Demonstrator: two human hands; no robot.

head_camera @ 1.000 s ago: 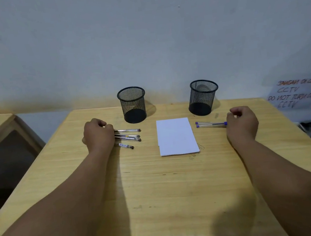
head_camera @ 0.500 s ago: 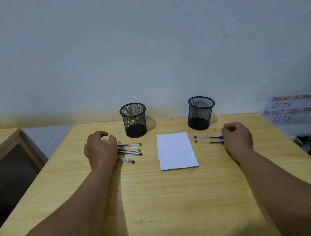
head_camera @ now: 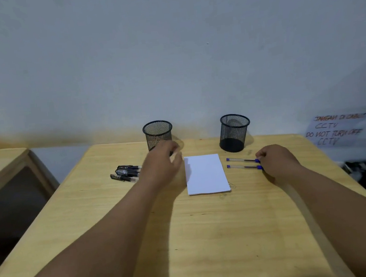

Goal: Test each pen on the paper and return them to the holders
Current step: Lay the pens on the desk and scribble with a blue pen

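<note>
A white paper sheet (head_camera: 206, 174) lies in the middle of the wooden table (head_camera: 210, 237). Two black mesh holders stand behind it, the left holder (head_camera: 157, 132) and the right holder (head_camera: 235, 130); both look empty. Several black pens (head_camera: 127, 173) lie left of the paper. Two blue pens (head_camera: 242, 163) lie side by side to its right. My left hand (head_camera: 163, 165) hovers, blurred, between the black pens and the paper's left edge, fingers loose, holding nothing I can see. My right hand (head_camera: 277, 162) rests curled at the blue pens' cap ends.
A pale wall rises right behind the table. A handwritten paper sign (head_camera: 337, 131) hangs at the right, beyond the table edge. Another wooden table (head_camera: 2, 168) stands at the left across a dark gap.
My left hand has left the black pens and swung right toward the paper, uncovering them. My right hand stays by the blue pens. The camera has tilted slightly.
</note>
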